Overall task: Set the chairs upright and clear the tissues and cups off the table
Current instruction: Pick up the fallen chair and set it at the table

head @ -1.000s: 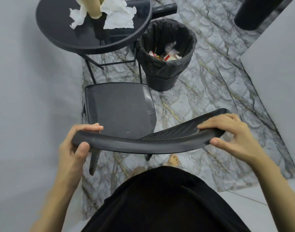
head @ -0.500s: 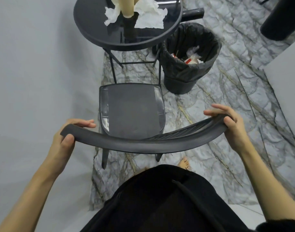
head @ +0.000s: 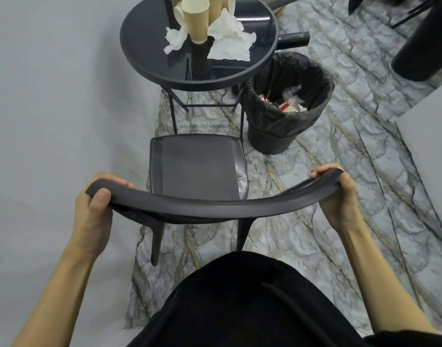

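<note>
A black chair (head: 197,169) stands upright on its legs right in front of me, its seat facing the table. My left hand (head: 94,209) grips the left end of its curved backrest, and my right hand (head: 340,194) grips the right end. Beyond the chair, a round black table (head: 149,63) carries beige paper cups (head: 196,22) and crumpled white tissues (head: 228,40), with a smaller tissue (head: 174,40) left of the cups.
A black bin (head: 287,106) lined with a bag and holding rubbish stands on the marble floor right of the table. A grey wall runs along the left. Another dark chair or stand (head: 425,41) sits at the top right.
The chair has been straightened and now faces the table squarely. My view has tilted up, bringing the cups on the table into sight. Both hands kept their hold on the backrest.
</note>
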